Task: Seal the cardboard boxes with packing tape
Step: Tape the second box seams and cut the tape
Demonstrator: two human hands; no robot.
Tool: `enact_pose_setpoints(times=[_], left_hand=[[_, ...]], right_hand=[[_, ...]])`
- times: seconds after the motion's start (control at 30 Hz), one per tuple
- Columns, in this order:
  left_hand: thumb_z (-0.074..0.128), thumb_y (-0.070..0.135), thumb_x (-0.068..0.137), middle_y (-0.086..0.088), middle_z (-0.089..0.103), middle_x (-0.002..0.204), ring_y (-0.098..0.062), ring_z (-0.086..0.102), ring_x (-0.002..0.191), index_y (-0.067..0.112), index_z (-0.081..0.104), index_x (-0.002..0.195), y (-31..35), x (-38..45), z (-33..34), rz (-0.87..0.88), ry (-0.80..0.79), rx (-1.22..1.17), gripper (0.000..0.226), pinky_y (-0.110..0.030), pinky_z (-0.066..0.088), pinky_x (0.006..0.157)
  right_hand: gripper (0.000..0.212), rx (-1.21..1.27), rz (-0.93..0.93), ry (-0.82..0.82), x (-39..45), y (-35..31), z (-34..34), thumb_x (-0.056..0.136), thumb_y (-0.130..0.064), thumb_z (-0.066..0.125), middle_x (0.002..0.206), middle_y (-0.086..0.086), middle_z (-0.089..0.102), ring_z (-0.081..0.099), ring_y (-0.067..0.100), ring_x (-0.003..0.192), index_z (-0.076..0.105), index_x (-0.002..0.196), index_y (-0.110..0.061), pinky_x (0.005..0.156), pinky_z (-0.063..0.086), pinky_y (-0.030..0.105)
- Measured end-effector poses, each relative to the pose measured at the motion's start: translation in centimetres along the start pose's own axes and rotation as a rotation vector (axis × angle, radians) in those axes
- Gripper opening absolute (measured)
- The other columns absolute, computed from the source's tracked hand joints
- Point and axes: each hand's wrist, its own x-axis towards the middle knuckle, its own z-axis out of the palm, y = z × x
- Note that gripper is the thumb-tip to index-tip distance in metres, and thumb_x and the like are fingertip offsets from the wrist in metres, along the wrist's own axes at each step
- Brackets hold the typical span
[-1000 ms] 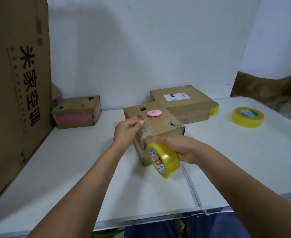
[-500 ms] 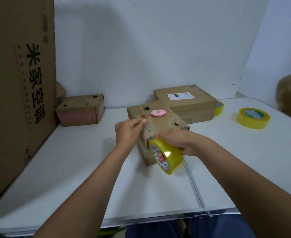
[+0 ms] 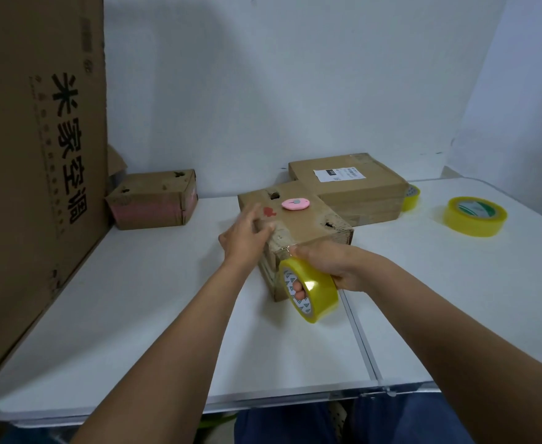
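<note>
From my head camera, the box (image 3: 295, 232) sits mid-table (image 3: 135, 315), a worn, light carton whose soft edges would likely dent; best steadied flat on top. My left hand (image 3: 244, 235) lies there, fingers straight, pressing tape down. My right hand (image 3: 330, 267) grips the tape roll (image 3: 308, 290), fingers through its core, at the box's near corner.

The white desk (image 3: 135, 315) carries three cardboard boxes (image 3: 308, 225) along its far edge and a tape roll (image 3: 474, 215) near its right edge.
</note>
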Motion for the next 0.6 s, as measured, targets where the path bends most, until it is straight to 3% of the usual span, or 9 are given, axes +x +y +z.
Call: enact_pose_setpoints(times=[0.07,0.17,0.23,0.33,0.47,0.53,0.6], left_hand=[[0.071,0.035,0.086,0.012,0.020,0.156,-0.010,0.046,0.130,0.025,0.034,0.149,-0.1,0.8,-0.5,-0.031,-0.057,-0.069,0.074,-0.041,0.027,0.113],[0.071,0.028,0.084,0.011,0.028,0.140,-0.009,0.051,0.119,0.030,0.046,0.134,-0.3,1.1,-0.8,0.003,-0.083,-0.153,0.056,-0.045,0.039,0.108],[0.067,0.021,0.086,0.007,0.038,0.129,-0.006,0.053,0.107,0.029,0.055,0.118,0.0,1.3,-0.5,0.004,-0.024,-0.150,0.035,-0.039,0.043,0.104],[0.059,0.014,0.093,-0.004,0.053,0.123,-0.007,0.054,0.096,0.016,0.063,0.107,1.0,2.4,-0.8,-0.022,0.039,-0.100,0.015,-0.017,0.041,0.090],[0.050,0.020,0.100,0.004,0.062,0.113,-0.008,0.055,0.097,0.020,0.068,0.113,2.8,1.9,-2.7,0.138,0.021,0.000,0.022,-0.013,0.034,0.078],[0.046,0.028,0.102,0.005,0.067,0.113,-0.011,0.058,0.103,0.024,0.068,0.120,3.1,0.1,-3.1,0.254,-0.094,0.078,0.028,-0.017,0.036,0.080],[0.038,0.033,0.105,0.002,0.064,0.129,-0.016,0.054,0.121,0.021,0.063,0.129,2.7,-1.5,-2.7,0.348,-0.266,0.217,0.036,-0.016,0.033,0.091]], right_hand=[[0.037,0.005,-0.017,0.001,0.0,0.1,0.0,0.103,-0.036,0.041,0.067,0.013,0.064,0.065,0.021,0.054,0.053,0.114,-0.002,0.054,0.057,0.027],[0.038,0.024,-0.022,-0.012,0.0,0.2,0.0,0.104,-0.035,0.041,0.065,0.013,0.064,0.064,0.022,0.053,0.053,0.115,-0.001,0.052,0.057,0.027],[0.036,0.035,-0.020,-0.018,0.0,0.3,0.0,0.103,-0.036,0.042,0.063,0.012,0.064,0.064,0.022,0.053,0.053,0.112,-0.002,0.053,0.057,0.027],[0.036,0.039,-0.031,-0.012,0.2,0.5,-0.1,0.103,-0.036,0.042,0.065,0.013,0.064,0.065,0.025,0.056,0.052,0.110,-0.003,0.059,0.058,0.030],[0.036,0.047,-0.038,-0.009,0.6,0.8,-0.1,0.102,-0.037,0.043,0.069,0.015,0.066,0.065,0.027,0.062,0.053,0.109,-0.003,0.074,0.055,0.038],[0.035,0.052,-0.045,-0.022,0.6,0.9,-0.1,0.103,-0.037,0.043,0.069,0.015,0.066,0.065,0.028,0.062,0.052,0.110,-0.003,0.073,0.055,0.038],[0.038,0.057,-0.058,-0.025,0.7,1.1,-0.1,0.103,-0.038,0.043,0.071,0.015,0.066,0.065,0.028,0.063,0.052,0.114,-0.003,0.074,0.056,0.038]])
